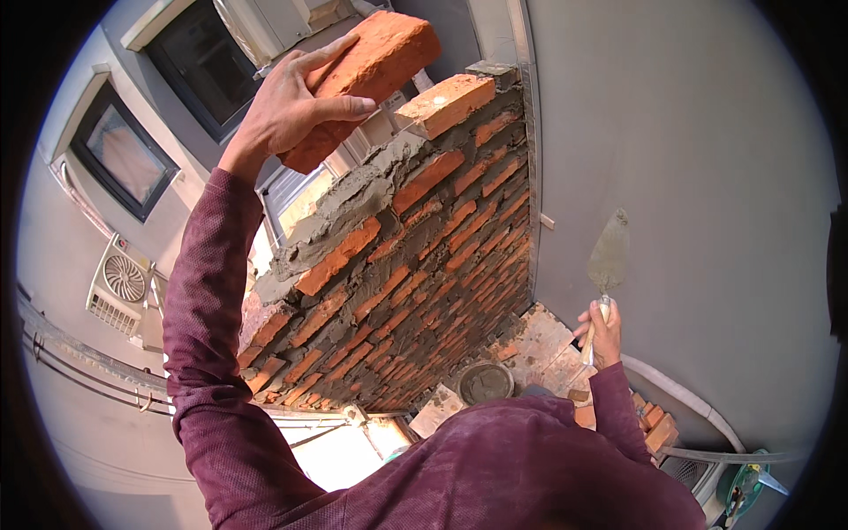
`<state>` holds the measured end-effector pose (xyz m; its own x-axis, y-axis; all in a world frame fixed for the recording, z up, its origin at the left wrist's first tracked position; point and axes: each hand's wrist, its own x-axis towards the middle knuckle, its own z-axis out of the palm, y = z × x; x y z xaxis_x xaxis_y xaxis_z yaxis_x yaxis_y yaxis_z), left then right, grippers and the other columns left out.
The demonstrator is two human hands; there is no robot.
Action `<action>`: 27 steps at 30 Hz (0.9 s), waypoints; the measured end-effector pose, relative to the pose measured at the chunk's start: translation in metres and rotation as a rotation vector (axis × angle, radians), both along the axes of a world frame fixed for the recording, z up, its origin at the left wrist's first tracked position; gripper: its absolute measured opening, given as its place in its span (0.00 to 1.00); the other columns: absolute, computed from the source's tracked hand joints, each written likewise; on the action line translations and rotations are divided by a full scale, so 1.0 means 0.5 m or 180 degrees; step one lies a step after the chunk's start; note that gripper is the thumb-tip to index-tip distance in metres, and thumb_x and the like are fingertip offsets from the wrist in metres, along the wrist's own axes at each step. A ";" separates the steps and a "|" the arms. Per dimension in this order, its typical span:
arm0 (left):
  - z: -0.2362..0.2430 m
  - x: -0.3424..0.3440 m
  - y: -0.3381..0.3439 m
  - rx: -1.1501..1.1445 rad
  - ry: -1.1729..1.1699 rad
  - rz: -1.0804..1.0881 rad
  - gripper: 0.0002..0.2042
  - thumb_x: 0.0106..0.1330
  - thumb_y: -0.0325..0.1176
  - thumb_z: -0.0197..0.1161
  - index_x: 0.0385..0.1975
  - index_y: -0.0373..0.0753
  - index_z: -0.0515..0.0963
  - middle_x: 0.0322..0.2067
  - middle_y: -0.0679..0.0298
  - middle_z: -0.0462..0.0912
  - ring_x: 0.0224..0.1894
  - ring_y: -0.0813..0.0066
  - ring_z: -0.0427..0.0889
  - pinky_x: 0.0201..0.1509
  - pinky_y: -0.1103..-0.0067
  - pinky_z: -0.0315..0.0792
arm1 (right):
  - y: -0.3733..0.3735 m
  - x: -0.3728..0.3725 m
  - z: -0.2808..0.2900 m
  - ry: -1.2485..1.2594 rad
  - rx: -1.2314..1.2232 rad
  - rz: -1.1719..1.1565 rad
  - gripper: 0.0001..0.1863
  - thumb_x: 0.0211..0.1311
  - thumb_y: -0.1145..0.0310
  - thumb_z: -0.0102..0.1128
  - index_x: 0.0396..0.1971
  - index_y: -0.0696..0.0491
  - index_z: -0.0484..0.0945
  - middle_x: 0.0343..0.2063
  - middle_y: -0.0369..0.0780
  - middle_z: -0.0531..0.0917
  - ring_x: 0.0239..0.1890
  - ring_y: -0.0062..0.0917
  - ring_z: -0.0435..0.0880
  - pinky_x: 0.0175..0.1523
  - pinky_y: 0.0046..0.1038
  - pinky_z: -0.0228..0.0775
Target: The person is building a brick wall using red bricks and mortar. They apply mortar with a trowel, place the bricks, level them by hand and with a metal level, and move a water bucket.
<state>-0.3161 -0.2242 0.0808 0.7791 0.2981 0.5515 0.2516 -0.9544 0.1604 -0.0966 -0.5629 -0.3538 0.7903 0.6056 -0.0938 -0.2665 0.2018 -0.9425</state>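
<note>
Closest in, maroon sleeves (212, 300) frame the work, and here's the right hand (605, 336), fingers curled snugly round the handle of a trowel (609, 256), its grey-smeared blade pointing away from the body. Up on the other side, the left hand (281, 110) spreads wide over a red brick (384, 55), and that's a firm span: thumb (346, 109) flat along the near side, the other fingers (327, 56) over the upper edge, one end jutting well beyond the fingertips, the other showing below the palm. The brick sits tilted in that grip, over the brick wall (415, 274), whose top carries a rough bed of wet mortar (340, 203). Farther along, another brick lies on that top course, near the grey side wall (698, 159). Down low, a round tub (487, 383) holds grey mix; out beyond, an air-conditioner unit (124, 281) hangs below dark-framed windows (124, 150).
</note>
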 end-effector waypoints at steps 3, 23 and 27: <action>-0.034 -0.024 0.064 -0.0230 0.0350 0.0872 0.53 0.34 0.66 0.77 0.65 0.45 0.71 0.47 0.54 0.76 0.51 0.60 0.77 0.60 0.68 0.69 | -0.065 0.055 -0.134 0.0145 -0.0849 0.0161 0.15 0.68 0.58 0.58 0.40 0.52 0.66 0.20 0.37 0.75 0.11 0.22 0.75 0.11 0.23 0.65; -0.164 -0.018 0.158 -0.1048 0.0957 0.1350 0.57 0.32 0.72 0.73 0.66 0.46 0.69 0.42 0.57 0.72 0.50 0.57 0.72 0.58 0.66 0.65 | 0.099 0.261 -0.250 -0.0486 -0.2010 0.1589 0.25 0.65 0.61 0.62 0.56 0.58 0.66 0.19 0.37 0.73 0.10 0.22 0.72 0.13 0.28 0.65; -0.178 -0.015 0.176 -0.0930 0.1153 0.1208 0.58 0.31 0.75 0.70 0.66 0.46 0.69 0.42 0.57 0.72 0.49 0.58 0.72 0.57 0.65 0.65 | 0.082 0.233 -0.272 -0.0275 -0.2046 0.1838 0.16 0.66 0.61 0.61 0.42 0.56 0.68 0.18 0.37 0.72 0.10 0.22 0.72 0.13 0.28 0.65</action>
